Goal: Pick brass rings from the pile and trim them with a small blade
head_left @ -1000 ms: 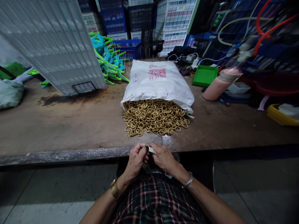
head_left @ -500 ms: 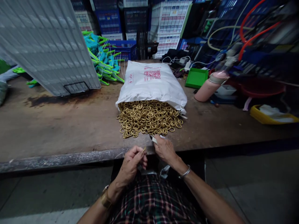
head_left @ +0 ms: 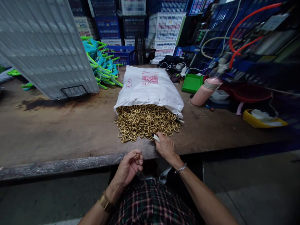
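At lower centre the left hand curled loosely, its contents impossible to tell; the right hand, angled up-left, gripped a white-handled tool at the near edge of the gold-coloured rings mid-frame, whose rear a printed white sack covered

Mid-frame, we've got red print and a boxed mark across the white bag, too blurred to read!
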{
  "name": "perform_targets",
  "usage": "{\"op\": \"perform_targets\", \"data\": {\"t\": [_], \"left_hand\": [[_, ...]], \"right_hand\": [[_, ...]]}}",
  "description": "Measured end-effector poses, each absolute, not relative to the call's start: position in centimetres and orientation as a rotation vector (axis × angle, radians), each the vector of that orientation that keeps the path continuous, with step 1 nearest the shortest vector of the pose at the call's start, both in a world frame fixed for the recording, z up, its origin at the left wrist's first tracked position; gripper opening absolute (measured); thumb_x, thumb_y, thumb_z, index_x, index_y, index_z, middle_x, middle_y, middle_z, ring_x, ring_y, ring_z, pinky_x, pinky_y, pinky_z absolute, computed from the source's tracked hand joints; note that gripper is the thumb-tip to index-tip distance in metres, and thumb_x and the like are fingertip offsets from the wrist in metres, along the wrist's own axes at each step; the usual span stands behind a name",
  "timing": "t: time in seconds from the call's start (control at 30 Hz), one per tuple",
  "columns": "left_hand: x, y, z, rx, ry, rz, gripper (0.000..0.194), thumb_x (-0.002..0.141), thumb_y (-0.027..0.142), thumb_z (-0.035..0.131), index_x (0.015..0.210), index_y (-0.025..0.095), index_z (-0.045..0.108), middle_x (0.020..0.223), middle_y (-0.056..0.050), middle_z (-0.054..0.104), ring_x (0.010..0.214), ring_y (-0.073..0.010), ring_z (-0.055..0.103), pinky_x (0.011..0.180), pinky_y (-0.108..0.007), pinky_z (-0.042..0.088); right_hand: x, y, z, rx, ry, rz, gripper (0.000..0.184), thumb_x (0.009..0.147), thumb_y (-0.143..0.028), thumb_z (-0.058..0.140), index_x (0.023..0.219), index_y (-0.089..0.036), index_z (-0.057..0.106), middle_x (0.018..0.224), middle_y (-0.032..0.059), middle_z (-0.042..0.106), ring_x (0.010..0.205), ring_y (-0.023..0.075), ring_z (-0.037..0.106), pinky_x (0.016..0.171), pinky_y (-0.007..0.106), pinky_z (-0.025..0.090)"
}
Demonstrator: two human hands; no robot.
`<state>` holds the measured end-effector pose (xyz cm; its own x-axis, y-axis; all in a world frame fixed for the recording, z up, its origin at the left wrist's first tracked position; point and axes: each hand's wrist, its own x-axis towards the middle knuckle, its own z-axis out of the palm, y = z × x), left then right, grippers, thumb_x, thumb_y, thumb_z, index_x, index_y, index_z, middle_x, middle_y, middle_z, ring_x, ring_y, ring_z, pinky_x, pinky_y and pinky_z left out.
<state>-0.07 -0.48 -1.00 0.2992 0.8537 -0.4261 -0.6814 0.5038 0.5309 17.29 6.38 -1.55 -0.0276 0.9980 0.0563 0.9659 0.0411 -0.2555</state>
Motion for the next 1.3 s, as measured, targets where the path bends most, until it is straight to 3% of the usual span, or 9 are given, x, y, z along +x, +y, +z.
{"op": "perform_targets", "data": {"t": [0.17, 0.3, 0.43, 0.57, 0.73, 1.03, 1.3], "left_hand": [[0.0, -0.2, -1.4, 0.208, 0.725, 1.041, 0.022, 0.074, 0.030, 0.060, 0.062, 0.011, 0.054, 0.071, -0.003, 0.055, 0.062, -0.0104, 0.052, 0.051, -0.022, 0.041], [0.2, 0.1, -1.3, 0.242, 0.798, 1.072, 0.020, 0.073, 0.030, 0.061, 0.067, 0.012, 0.054, 0.070, -0.002, 0.054, 0.061, -0.0101, 0.052, 0.050, -0.021, 0.041], [0.2, 0.7, -0.6, 0.473, 0.953, 1.108, 0.022, 0.071, 0.034, 0.063, 0.072, 0.014, 0.052, 0.066, 0.001, 0.052, 0.053, -0.0078, 0.047, 0.044, -0.018, 0.036], [0.1, 1.8, -0.1, 0.759, 1.183, 1.182, 0.026, 0.070, 0.039, 0.061, 0.080, 0.016, 0.053, 0.059, 0.005, 0.049, 0.044, -0.0054, 0.038, 0.040, -0.017, 0.029], [0.0, 3.2, -0.6, 1.037, 1.274, 1.230, 0.020, 0.070, 0.032, 0.059, 0.081, 0.015, 0.059, 0.071, 0.000, 0.058, 0.063, -0.0105, 0.050, 0.059, -0.021, 0.039], [0.0, 3.6, -1.3, 1.233, 1.328, 1.238, 0.012, 0.072, 0.027, 0.053, 0.067, 0.017, 0.058, 0.061, 0.002, 0.053, 0.061, -0.0121, 0.046, 0.059, -0.022, 0.037], [-0.8, 4.0, -1.1, 1.068, 1.335, 1.139, 0.015, 0.071, 0.030, 0.054, 0.065, 0.016, 0.054, 0.055, 0.004, 0.045, 0.053, -0.0092, 0.039, 0.052, -0.020, 0.032]], "right_hand": [[16.9, 6.2, -1.7, -1.836, -2.121, 0.324, 0.017, 0.082, -0.021, 0.042, 0.090, -0.020, 0.057, 0.077, 0.0040, 0.064, 0.067, 0.0144, 0.055, 0.057, 0.025, 0.025], [15.9, 6.4, -1.9, -1.711, -2.055, 0.477, 0.018, 0.081, -0.021, 0.040, 0.080, -0.018, 0.058, 0.068, 0.0023, 0.059, 0.061, 0.0124, 0.049, 0.057, 0.023, 0.027], [14.8, 6.6, -2.1, -1.524, -1.956, 0.740, 0.028, 0.085, -0.032, 0.035, 0.067, -0.018, 0.052, 0.056, -0.0017, 0.049, 0.052, 0.0100, 0.040, 0.052, 0.021, 0.028], [13.9, 6.5, -1.8, -1.399, -1.832, 1.002, 0.030, 0.082, -0.036, 0.038, 0.061, -0.019, 0.049, 0.054, -0.0032, 0.046, 0.052, 0.0096, 0.039, 0.051, 0.021, 0.031], [13.3, 6.2, -1.4, -1.336, -1.723, 1.194, 0.023, 0.077, -0.035, 0.042, 0.064, -0.019, 0.053, 0.054, -0.0037, 0.047, 0.053, 0.0099, 0.042, 0.052, 0.021, 0.034], [12.9, 6.0, -1.5, -1.363, -1.760, 1.133, 0.027, 0.079, -0.037, 0.042, 0.063, -0.017, 0.052, 0.054, -0.0044, 0.043, 0.051, 0.0090, 0.037, 0.050, 0.021, 0.031], [12.9, 6.3, -1.6, -1.384, -1.829, 1.010, 0.023, 0.082, -0.034, 0.040, 0.073, -0.017, 0.054, 0.067, -0.0019, 0.054, 0.060, 0.0099, 0.043, 0.057, 0.021, 0.034]]}}
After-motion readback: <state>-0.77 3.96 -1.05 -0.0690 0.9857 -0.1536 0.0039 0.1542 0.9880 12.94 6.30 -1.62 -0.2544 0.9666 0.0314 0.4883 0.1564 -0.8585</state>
